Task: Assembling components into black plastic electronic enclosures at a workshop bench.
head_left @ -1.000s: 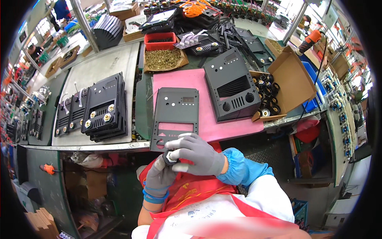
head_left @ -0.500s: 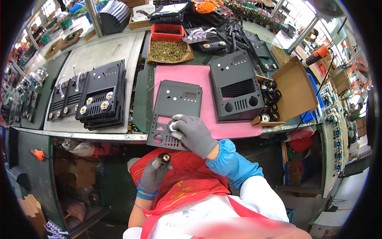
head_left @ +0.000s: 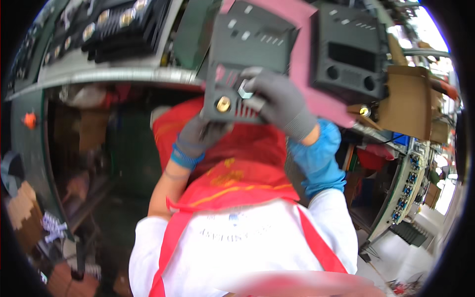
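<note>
**Panel point(head_left: 255, 55) poking out past the bench point(head_left: 123, 75), both hands on the job**

Going left to right. Low on the far left there's something orange point(head_left: 30, 120) and some cardboard point(head_left: 22, 205) below it, both too smeary to say much about. Up top on that side, a left stack point(head_left: 126, 39) of dark pieces sits on the bench, with brass-coloured studs showing on it.

Next is the left hand point(head_left: 200, 136), grey glove, blue band at the wrist. It's tucked under the near edge of the panel, so most of the fingers are hidden and I can't tell if they're gripping anything. Right above it, a brass bit point(head_left: 223, 104) shows in a round hole at the panel's near left corner.

The panel itself lies partly on the bench, its slotted near end sticking out over the red apron point(head_left: 227, 171). Just right of the brass bit, and a little farther from the body, is a shiny nut point(head_left: 245, 90), pinched in the fingers of the right hand point(head_left: 282, 99). That one's in a grey glove too, with a blue sleeve cover point(head_left: 316, 156) behind it. Can't tell if the nut touches the panel.

Past that: pink mat point(head_left: 329, 105), then the right stack point(head_left: 349, 57) of dark panels, then an open box point(head_left: 408, 99).
</note>
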`<action>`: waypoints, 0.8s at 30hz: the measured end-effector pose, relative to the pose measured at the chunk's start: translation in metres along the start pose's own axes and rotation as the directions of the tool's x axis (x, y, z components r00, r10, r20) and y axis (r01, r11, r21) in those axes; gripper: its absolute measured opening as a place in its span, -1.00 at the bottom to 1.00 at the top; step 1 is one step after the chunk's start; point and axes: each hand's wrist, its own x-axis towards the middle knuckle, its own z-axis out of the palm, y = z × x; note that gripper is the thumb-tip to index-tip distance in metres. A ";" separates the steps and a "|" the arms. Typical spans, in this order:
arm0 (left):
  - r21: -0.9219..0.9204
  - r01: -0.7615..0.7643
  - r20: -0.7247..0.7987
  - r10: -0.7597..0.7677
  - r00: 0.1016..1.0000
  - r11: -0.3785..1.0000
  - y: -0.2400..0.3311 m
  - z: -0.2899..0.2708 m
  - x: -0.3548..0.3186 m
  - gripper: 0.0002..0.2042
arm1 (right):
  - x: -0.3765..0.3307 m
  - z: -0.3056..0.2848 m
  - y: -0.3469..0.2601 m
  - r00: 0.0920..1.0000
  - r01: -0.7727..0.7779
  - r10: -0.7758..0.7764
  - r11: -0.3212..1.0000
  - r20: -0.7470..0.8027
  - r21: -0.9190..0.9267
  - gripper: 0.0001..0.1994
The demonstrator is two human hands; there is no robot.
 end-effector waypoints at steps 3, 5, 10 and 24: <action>-0.315 0.077 0.004 -0.080 0.997 0.946 0.017 0.025 0.015 -0.48 | 0.001 0.004 0.004 0.997 -0.075 0.074 0.997 -0.026 -0.027 -0.81; -0.298 0.084 0.066 -0.067 0.996 0.951 0.018 0.023 0.020 -0.46 | 0.004 0.003 0.005 0.990 -0.140 0.140 0.990 0.009 -0.012 -0.81; -0.508 0.122 0.041 -0.118 0.992 0.853 0.039 0.030 0.016 -0.44 | 0.003 0.010 0.009 0.987 -0.148 0.147 0.989 0.059 0.021 -0.81; -0.371 0.044 -0.042 -0.064 0.997 0.928 0.050 0.041 0.021 -0.60 | 0.025 -0.005 -0.020 0.949 0.244 -0.179 0.940 0.260 -0.241 -0.72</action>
